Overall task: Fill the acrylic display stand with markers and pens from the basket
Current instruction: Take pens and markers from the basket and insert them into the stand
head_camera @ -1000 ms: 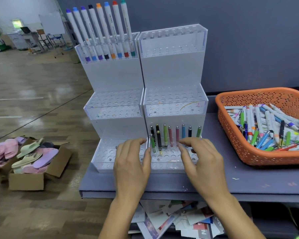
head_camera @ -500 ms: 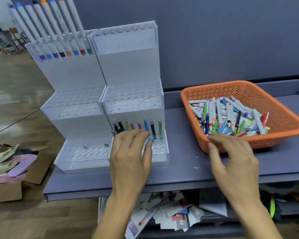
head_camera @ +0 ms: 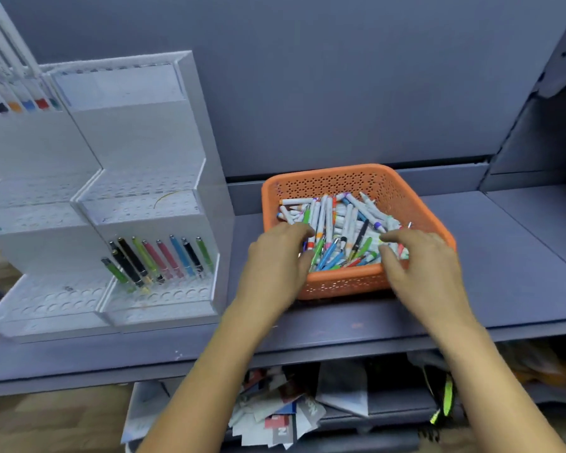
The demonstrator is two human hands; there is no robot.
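Now both hands, left (head_camera: 276, 256) & right (head_camera: 419, 259), hover spread over the basket (head_camera: 340, 284), pinching nothing. Pens (head_camera: 335, 223) look light, stiff, prob. slick; best pinched mid-barrel.

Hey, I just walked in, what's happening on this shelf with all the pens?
A person is stocking a tiered acrylic display stand from an orange basket of loose pens and markers. Both hands are in the basket: the left hand at its left side and the right hand at its right, fingers curled over the pile; whether either has gripped a pen is unclear. A row of pens stands in the lower right tier; the middle tiers look empty.
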